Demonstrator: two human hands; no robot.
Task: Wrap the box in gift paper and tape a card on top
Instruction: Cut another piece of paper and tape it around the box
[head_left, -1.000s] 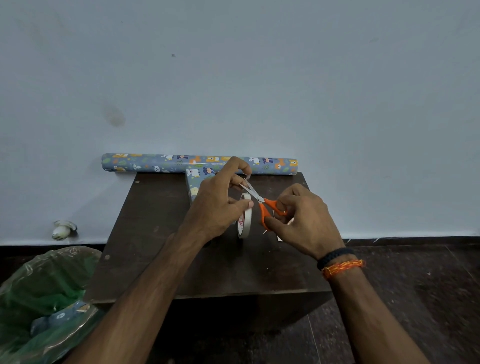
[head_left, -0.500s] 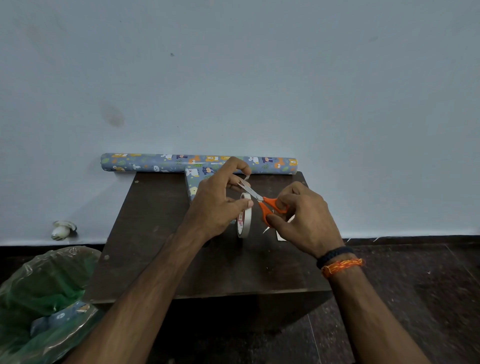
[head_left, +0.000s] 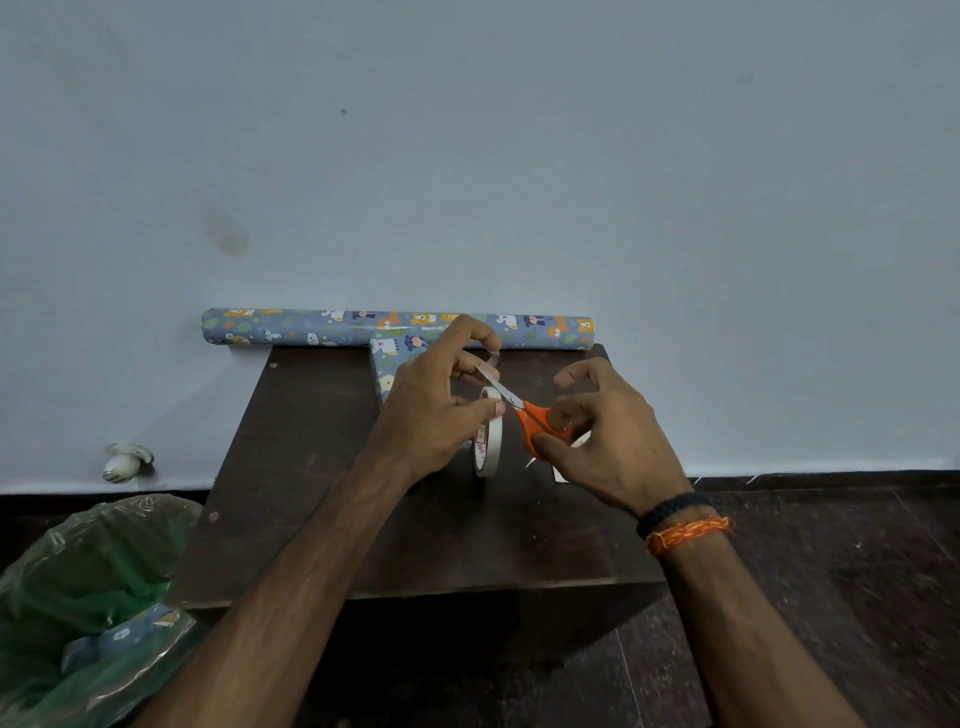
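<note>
A pale, matte wall (head_left: 467, 156) backs a small dark wooden table (head_left: 322, 467) on a dark floor. Along the table's far edge lies a long cylinder of gift paper roll (head_left: 311, 326), blue with cartoon animals. Just in front of it sits the wrapped box (head_left: 387, 364), in the same print and mostly hidden by the left hand (head_left: 431, 410). That hand pinches a clear tape strip (head_left: 492, 358) pulled up from the tape roll (head_left: 488, 441), a white ring standing on edge. The right hand (head_left: 608, 441) grips orange-handled scissors (head_left: 535, 418), their metal blades at the strip. A crinkled green plastic bag (head_left: 78, 571) sits at lower left.
</note>
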